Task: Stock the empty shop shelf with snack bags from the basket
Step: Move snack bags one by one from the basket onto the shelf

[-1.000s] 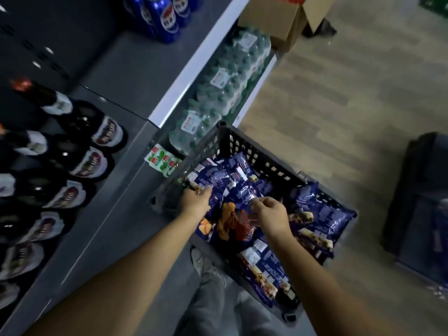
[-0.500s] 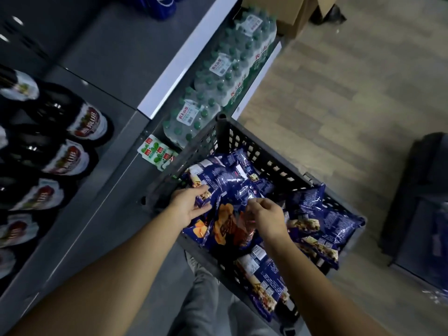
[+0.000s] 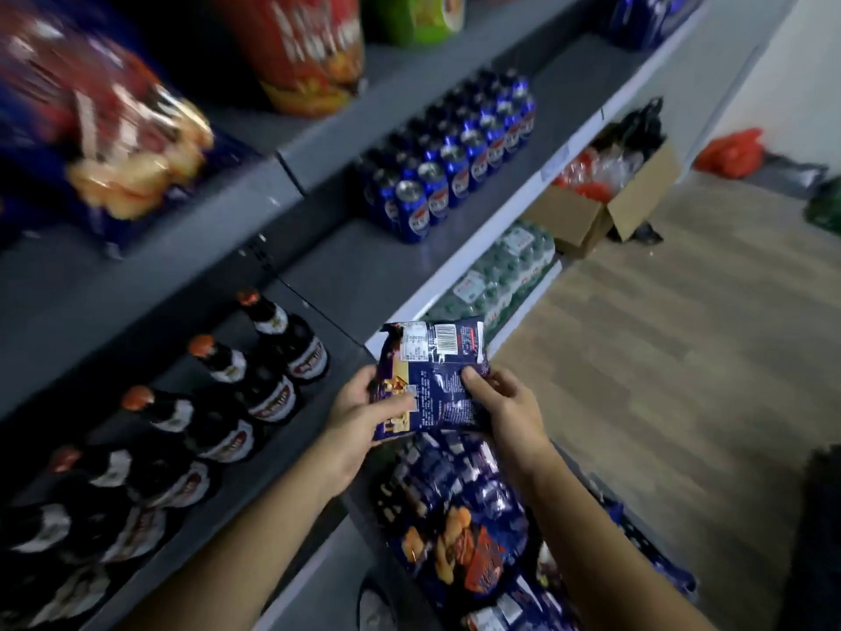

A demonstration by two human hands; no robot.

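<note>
A blue bag (image 3: 432, 371) is held just off the white edge of the shelf (image 3: 364, 275), left hand (image 3: 364, 414) and right hand (image 3: 507, 403) each pinching one side. The shelf lies bare between the bottles (image 3: 268, 375) and the cans (image 3: 455, 166). More bags (image 3: 459, 521) are heaped below the hands. The barcode faces up; the print is unreadable.

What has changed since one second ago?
The left hand and right hand took hold of one blue snack bag and lifted it clear of the other snack bags, which stay below. The beer bottles stand as before.
</note>
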